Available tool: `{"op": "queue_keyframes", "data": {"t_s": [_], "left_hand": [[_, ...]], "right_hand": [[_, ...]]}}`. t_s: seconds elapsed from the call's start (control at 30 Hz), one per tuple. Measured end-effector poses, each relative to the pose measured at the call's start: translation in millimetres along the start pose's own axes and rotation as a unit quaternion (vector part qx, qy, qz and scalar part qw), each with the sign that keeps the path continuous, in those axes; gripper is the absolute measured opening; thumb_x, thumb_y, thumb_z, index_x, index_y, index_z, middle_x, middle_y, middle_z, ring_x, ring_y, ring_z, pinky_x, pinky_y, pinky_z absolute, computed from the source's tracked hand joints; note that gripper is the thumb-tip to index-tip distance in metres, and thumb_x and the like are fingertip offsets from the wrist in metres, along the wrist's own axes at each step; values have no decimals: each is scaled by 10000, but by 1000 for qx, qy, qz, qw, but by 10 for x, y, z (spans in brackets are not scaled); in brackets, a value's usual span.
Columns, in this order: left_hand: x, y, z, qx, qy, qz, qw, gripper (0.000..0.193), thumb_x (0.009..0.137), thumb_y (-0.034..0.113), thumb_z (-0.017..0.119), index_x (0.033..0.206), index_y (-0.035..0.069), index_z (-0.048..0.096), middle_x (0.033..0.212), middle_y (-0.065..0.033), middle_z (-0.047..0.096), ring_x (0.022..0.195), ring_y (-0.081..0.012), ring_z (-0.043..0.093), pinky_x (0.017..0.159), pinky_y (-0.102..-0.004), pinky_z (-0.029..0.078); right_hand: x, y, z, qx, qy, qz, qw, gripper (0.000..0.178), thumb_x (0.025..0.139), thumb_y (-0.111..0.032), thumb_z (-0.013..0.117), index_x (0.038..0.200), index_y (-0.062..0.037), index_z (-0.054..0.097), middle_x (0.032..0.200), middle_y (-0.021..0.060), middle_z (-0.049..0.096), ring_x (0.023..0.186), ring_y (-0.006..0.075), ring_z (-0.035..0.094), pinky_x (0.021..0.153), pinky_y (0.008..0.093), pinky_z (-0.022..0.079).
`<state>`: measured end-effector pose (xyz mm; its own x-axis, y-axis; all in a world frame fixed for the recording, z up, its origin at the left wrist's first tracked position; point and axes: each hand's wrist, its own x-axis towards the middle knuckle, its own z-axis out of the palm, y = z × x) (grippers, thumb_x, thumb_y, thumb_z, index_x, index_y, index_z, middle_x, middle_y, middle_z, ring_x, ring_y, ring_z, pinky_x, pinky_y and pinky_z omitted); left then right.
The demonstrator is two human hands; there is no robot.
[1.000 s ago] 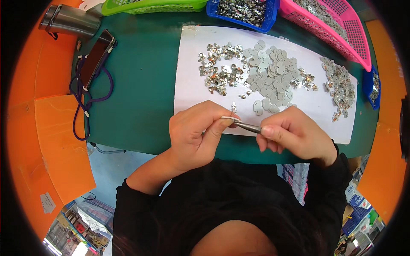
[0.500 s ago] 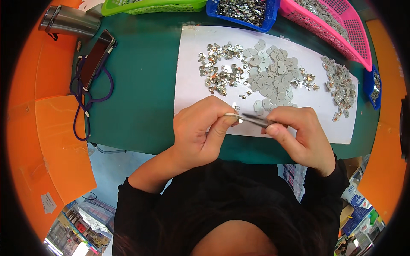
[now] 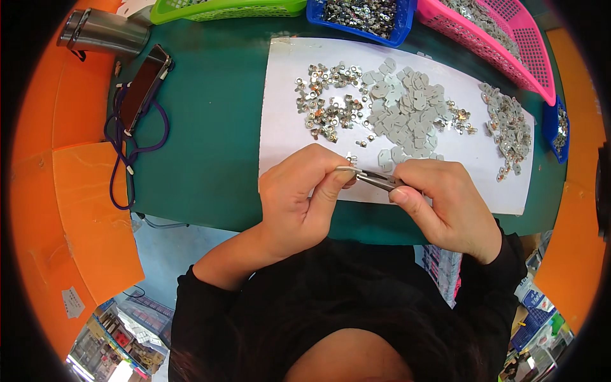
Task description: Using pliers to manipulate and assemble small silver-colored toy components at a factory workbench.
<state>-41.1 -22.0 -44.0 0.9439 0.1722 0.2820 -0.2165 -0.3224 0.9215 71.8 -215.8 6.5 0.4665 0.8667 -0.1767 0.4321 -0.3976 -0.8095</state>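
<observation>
While the left hand [image 3: 298, 197] pinches a thin pale plate [image 3: 345, 169] over the white sheet [image 3: 285, 95], right hand [image 3: 450, 198] gripping slim pliers [image 3: 377, 181] at its edge, I'd brace that pinch and squeeze square, tbh.

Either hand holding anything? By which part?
Left hand: a small flat piece, pinched between thumb and fingers at the end away from the pliers. Right hand: those pliers, by the handles, partly hidden in the grip.
</observation>
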Motion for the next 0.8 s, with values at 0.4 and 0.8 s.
{"op": "queue_keyframes", "data": {"t_s": [0.4, 0.8], "left_hand": [[-20, 19, 105, -28, 90, -8, 995, 48, 901, -14, 636, 856, -8, 647, 728, -72, 621, 582, -130, 565, 528, -239, 427], [-2, 46, 73, -53, 78, 1, 996, 55, 917, -1, 632, 871, -21, 652, 754, -73, 639, 600, -125, 573, 535, -236, 436]], "right_hand": [[4, -9, 15, -32, -16, -8, 999, 242, 931, -204, 540, 816, 5, 503, 700, 180, 474, 660, 402, 500, 590, 433, 407], [35, 90, 24, 74, -53, -44, 995, 316, 997, -259, 446, 816, -6, 499, 706, 161, 472, 658, 355, 503, 607, 403, 408]]}}
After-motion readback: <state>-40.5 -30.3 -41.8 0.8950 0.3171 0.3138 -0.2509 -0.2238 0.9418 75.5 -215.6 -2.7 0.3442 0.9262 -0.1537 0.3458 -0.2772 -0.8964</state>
